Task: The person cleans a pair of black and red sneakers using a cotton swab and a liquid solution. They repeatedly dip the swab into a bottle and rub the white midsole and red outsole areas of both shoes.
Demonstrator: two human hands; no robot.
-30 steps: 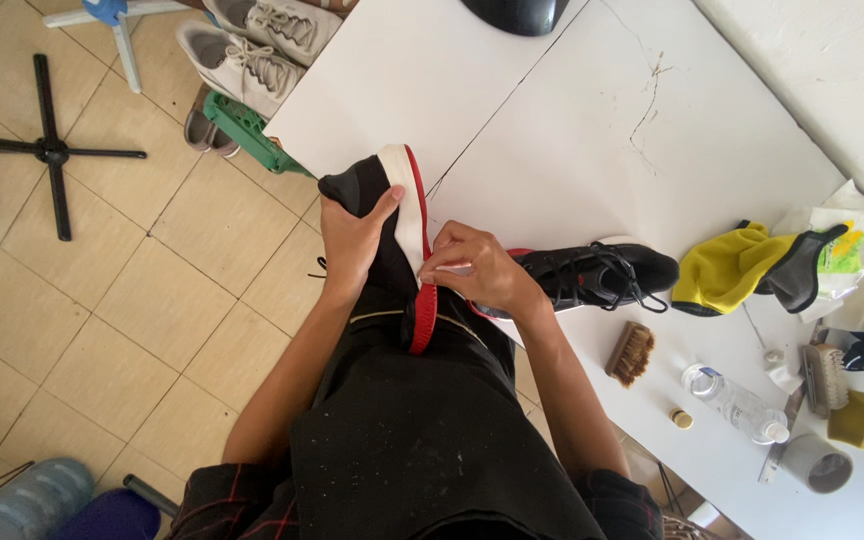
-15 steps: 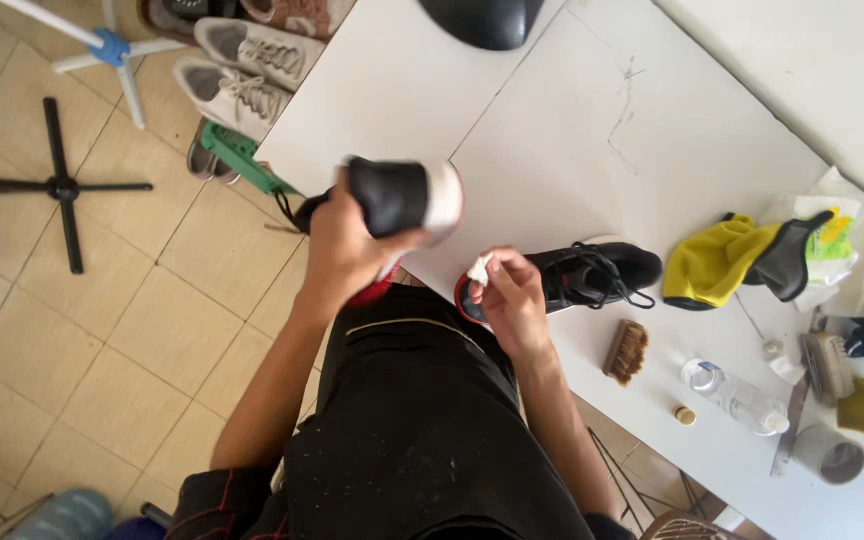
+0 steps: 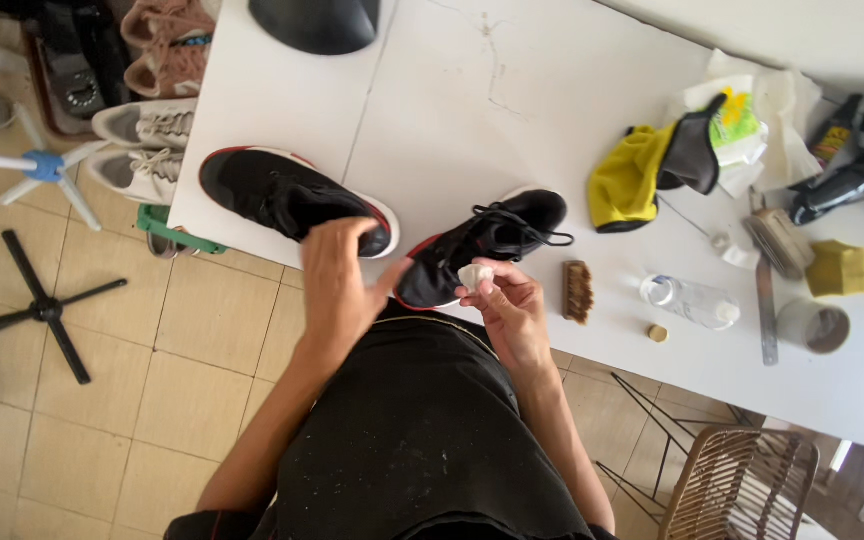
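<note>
Careful: your left hand (image 3: 337, 275) rests loose on black shoe (image 3: 292, 200) near surface (image 3: 472, 110) edge; right hand (image 3: 512, 310) pinches white wad (image 3: 474, 276). Shoe could tip off w/ a nudge.

A shoe-cleaning workstation in a small workshop or home work area. The white table (image 3: 512, 110) carries two black sneakers (image 3: 292, 195), a small brush (image 3: 578, 290), a yellow cloth (image 3: 624, 185), a plastic bottle (image 3: 690, 301) and a small open tin (image 3: 814, 326). Further pairs of shoes (image 3: 147, 150) wait on the tiled floor (image 3: 182, 370), beside a stand base (image 3: 42, 310) and a wicker chair (image 3: 742, 485).
</note>
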